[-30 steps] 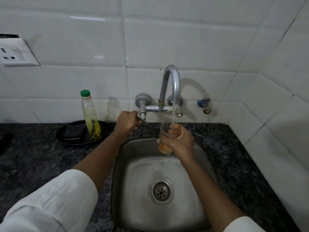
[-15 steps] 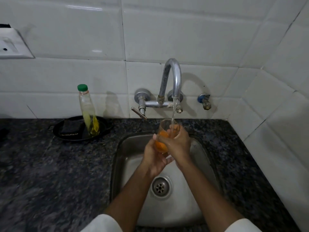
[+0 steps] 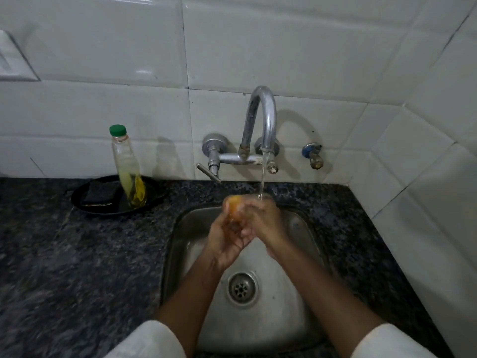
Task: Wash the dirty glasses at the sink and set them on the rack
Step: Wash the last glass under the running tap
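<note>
Both hands meet over the sink [image 3: 180,228] at the centre of the frame, wrapped around a glass [image 3: 233,206] that is blurred and shows an orange tint at its upper left. The left hand [image 3: 227,241] cups it from below and the left, fingers curled round it; the right hand [image 3: 263,220] closes over it from the right, fingers bent across the top. The two hands touch each other around the glass.

A thin stream of water [image 3: 262,177] runs from the curved tap [image 3: 265,117] on the tiled wall and lands on the right hand and the glass rim just under it. The tap lever [image 3: 207,173] points down and to the right. A small blue valve [image 3: 312,155] sits on the wall to the right of the tap.

The drain [image 3: 242,289] lies below the hands, in the lower middle of the sink.

On the dark speckled tabletop [image 3: 77,254], left of the sink, a black dish [image 3: 85,205] holds a dark sponge [image 3: 100,195] and a clear bottle [image 3: 127,169] with a green cap and some yellow liquid. A switch plate [image 3: 14,60] shows at the upper left edge.
</note>
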`<state>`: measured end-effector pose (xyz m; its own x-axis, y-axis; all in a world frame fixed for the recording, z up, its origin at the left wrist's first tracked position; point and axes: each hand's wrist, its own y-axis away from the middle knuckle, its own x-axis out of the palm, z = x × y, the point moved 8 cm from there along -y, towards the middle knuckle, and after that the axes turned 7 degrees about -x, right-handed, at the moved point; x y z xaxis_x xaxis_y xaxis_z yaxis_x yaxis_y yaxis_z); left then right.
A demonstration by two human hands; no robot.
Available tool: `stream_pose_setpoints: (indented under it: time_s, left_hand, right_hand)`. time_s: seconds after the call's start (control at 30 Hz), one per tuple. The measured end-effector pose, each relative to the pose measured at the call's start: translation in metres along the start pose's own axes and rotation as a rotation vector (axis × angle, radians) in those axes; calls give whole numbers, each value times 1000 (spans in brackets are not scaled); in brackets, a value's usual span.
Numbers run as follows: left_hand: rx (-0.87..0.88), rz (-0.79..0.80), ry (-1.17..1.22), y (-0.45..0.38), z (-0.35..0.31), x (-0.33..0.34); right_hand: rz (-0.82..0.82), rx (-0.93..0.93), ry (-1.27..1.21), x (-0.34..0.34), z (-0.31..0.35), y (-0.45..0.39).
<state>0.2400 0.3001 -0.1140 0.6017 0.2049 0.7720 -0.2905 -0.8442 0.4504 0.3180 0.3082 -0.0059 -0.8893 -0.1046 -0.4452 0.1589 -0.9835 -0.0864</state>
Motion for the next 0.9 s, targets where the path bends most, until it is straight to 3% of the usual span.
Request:
stream_pose_setpoints:
  time_s: [0.07, 0.13, 0.17, 0.2, 0.23, 0.3, 0.33, 0.37, 0.4, 0.47, 0.5, 0.53, 0.57, 0.6, 0.67, 0.73, 0.8, 0.83, 0.9]
  left_hand:
    - [11, 35, 106, -8, 7, -2]
    - [7, -19, -17, -10, 2, -9]
    - [-26, -72, -125, -11, 2, -15]
    - [-62, -114, -229, -12, 3, -20]
    - [-77, -124, -275, -11, 6, -21]
    - [-48, -61, -197, -10, 11, -15]
    - [-40, -28, -102, -12, 14, -13]
    - [-38, -14, -53, -11, 14, -9]
    - [-43, -7, -67, -11, 11, -9]
    - [-44, -70, -257, -13, 2, -15]
    - [-54, -103, -363, -15, 1, -20]
    - [-54, -119, -421, -16, 2, -24]
    - [-31, -102, -408, -15, 3, -23]
    - [-16, -48, -330, -16, 7, -22]
    - [-5, 16, -91, -18, 12, -20]
    - [-9, -9, -125, -20, 6, -22]
    - [-70, -144, -357, -20, -3, -27]
    - [-97, -173, -391, -20, -3, -29]
    - [-49, -101, -295, -19, -2, -22]
  right_hand:
    - [-24, -128, -44, 5, 5, 3]
    - [264, -429, 402, 23, 6, 9]
    - [404, -485, 633, 28, -8, 12]
    - [429, -466, 710, 26, -18, 13]
    - [344, -406, 641, 24, -27, 9]
    - [42, -176, 254, 14, -38, 1]
    - [-2, -57, 60, 17, -42, 2]
    - [11, -58, 39, 20, -34, 6]
    - [106, -200, 136, 23, -23, 8]
    - [390, -452, 637, 38, -23, 20]
    - [431, -451, 799, 36, -33, 22]
    - [368, -431, 812, 34, -42, 18]
    - [251, -356, 669, 30, -41, 14]
    - [102, -272, 443, 24, -42, 7]
    - [23, -140, 197, 27, -42, 4]
    - [149, -388, 380, 30, -24, 9]
    - [384, -547, 774, 41, -32, 15]
    - [408, -502, 839, 39, -37, 11]
    - [264, -374, 668, 35, -35, -5]
